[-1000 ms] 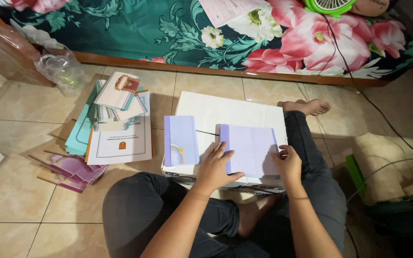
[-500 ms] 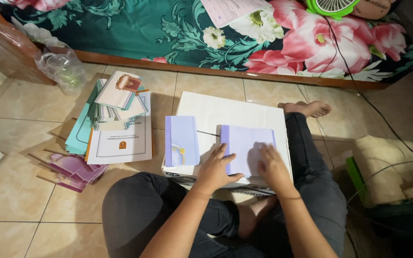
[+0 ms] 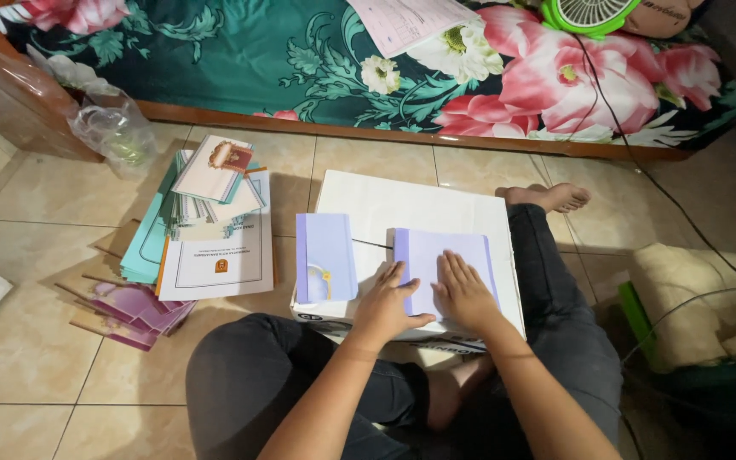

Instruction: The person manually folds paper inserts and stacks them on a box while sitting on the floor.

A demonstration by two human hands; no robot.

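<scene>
A white cardboard box [image 3: 411, 209] rests on my lap and the tiled floor. On its lid lie two pale lilac folded papers. My left hand [image 3: 389, 302] presses flat on the near left corner of the right-hand lilac paper [image 3: 449, 251]. My right hand [image 3: 463, 291] lies flat on the middle of that same paper, fingers spread. The other lilac paper [image 3: 325, 255] sits apart to the left, with a small yellow mark near its lower edge.
A heap of booklets and teal folders [image 3: 202, 221] lies on the floor to the left, with purple sheets [image 3: 129, 308] beside it. A clear plastic bag [image 3: 112, 128] sits near the bed's floral cover [image 3: 317, 60]. A green fan [image 3: 589, 13] and black cable [image 3: 641, 162] lie at the right.
My right hand slid from the paper's right edge leftward onto its middle. My left hand stayed on the paper's near left corner.
</scene>
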